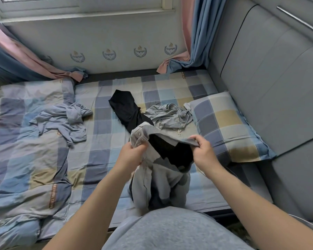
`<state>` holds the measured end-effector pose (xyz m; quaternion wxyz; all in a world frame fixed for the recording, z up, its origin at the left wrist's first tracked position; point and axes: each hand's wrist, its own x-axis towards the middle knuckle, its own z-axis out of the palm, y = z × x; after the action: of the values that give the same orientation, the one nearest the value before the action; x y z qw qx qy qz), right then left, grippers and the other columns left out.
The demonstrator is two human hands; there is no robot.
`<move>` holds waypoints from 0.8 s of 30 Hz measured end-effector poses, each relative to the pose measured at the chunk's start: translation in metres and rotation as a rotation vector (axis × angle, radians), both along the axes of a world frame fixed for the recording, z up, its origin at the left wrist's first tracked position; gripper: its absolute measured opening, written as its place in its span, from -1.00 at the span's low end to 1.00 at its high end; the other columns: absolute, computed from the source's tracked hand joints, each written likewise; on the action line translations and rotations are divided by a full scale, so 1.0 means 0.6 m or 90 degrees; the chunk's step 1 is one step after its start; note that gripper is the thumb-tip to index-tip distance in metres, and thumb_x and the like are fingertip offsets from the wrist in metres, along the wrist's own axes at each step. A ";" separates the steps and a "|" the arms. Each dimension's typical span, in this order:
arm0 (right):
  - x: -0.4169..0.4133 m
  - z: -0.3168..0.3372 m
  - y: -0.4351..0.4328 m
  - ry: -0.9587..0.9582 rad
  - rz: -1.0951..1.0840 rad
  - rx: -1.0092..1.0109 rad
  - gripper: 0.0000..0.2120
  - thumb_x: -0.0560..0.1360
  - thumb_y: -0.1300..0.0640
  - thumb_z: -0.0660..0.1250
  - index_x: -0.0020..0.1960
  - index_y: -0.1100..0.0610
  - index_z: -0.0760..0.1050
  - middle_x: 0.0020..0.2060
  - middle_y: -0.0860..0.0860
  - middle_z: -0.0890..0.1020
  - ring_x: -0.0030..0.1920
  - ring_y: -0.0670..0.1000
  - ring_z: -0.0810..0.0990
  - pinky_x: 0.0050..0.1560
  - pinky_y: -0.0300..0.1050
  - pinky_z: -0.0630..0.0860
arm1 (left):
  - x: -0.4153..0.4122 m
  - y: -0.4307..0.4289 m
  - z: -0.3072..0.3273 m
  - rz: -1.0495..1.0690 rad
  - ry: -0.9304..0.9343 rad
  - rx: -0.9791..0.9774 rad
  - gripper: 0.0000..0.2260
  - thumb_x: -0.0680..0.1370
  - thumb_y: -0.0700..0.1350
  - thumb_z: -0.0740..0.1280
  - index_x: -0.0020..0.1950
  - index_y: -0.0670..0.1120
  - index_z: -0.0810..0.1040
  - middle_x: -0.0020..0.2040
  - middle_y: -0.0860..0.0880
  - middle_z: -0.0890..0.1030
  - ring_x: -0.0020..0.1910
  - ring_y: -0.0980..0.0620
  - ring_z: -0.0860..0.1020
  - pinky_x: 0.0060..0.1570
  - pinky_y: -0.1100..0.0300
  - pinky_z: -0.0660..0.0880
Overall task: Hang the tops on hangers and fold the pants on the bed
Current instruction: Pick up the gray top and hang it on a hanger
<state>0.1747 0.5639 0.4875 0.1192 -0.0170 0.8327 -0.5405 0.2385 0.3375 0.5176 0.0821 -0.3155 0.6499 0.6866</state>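
Observation:
I hold a grey garment with a dark lining (159, 179) up over the near edge of the bed (105, 134). My left hand (132, 154) grips its edge by the snap buttons. My right hand (202, 150) pinches the ribbed collar edge further right. The rest of the garment hangs down between my arms. A black piece of clothing (126, 109) lies flat mid-bed. A light grey garment with an elastic waistband (172, 116) is bunched behind the held one. A crumpled blue-grey top (65, 121) lies to the left. No hanger is in view.
A checked quilt (25, 159) is heaped on the bed's left half. A checked pillow (228, 127) leans against the grey padded headboard (271, 87) on the right. Pink and blue curtains (193, 42) hang under the window at the back wall.

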 end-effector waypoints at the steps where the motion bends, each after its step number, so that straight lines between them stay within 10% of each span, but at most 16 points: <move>1: -0.007 0.018 -0.002 0.028 0.003 -0.021 -0.57 0.53 0.45 0.18 -0.12 -0.06 0.57 -0.27 -0.13 0.65 -0.19 -0.15 0.58 -0.20 -0.26 0.50 | 0.004 -0.004 -0.002 -0.069 -0.034 -0.092 -0.85 0.52 -0.08 0.44 0.03 -0.10 0.58 -0.02 -0.12 0.66 -0.04 -0.13 0.62 -0.06 -0.02 0.55; 6: -0.013 0.092 -0.037 0.112 0.140 -0.068 -0.72 0.55 0.31 0.35 -0.17 -0.06 0.62 -0.29 -0.16 0.66 -0.21 -0.17 0.60 -0.14 -0.27 0.53 | 0.017 0.019 -0.002 -0.219 -0.029 -0.456 -0.17 0.43 0.16 0.53 0.57 0.00 0.19 0.51 -0.05 0.28 0.48 -0.11 0.29 0.43 -0.08 0.32; 13: -0.005 0.132 -0.057 0.115 0.249 -0.107 -0.70 0.51 0.33 0.40 -0.16 -0.07 0.64 -0.29 -0.17 0.66 -0.22 -0.17 0.60 -0.12 -0.31 0.49 | -0.001 0.037 -0.017 -0.282 0.092 -0.506 -0.92 0.55 -0.13 0.39 0.03 -0.03 0.56 -0.02 0.00 0.66 0.04 -0.10 0.61 0.00 -0.04 0.55; 19: -0.013 0.117 -0.030 0.084 0.120 -0.145 -0.75 0.58 0.23 0.37 -0.22 -0.03 0.60 -0.37 -0.16 0.58 -0.30 -0.16 0.53 -0.21 -0.36 0.45 | 0.020 0.018 -0.070 -0.196 -0.035 -0.513 -0.85 0.51 -0.30 0.26 -0.07 -0.06 0.50 -0.08 -0.06 0.60 -0.09 -0.15 0.57 -0.16 0.03 0.51; 24: -0.024 0.083 -0.009 -0.050 0.008 -0.149 -0.79 0.61 0.17 0.33 -0.17 0.20 0.58 -0.26 0.12 0.56 -0.17 0.08 0.52 -0.08 -0.01 0.44 | 0.014 0.006 -0.077 -0.088 -0.054 -0.336 -0.80 0.56 -0.33 0.16 -0.10 -0.09 0.52 -0.17 -0.06 0.59 -0.17 -0.09 0.52 -0.20 0.10 0.41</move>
<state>0.1600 0.5582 0.5374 0.1527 -0.0150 0.7582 -0.6337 0.2471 0.3412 0.4715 0.0707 -0.3095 0.8221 0.4726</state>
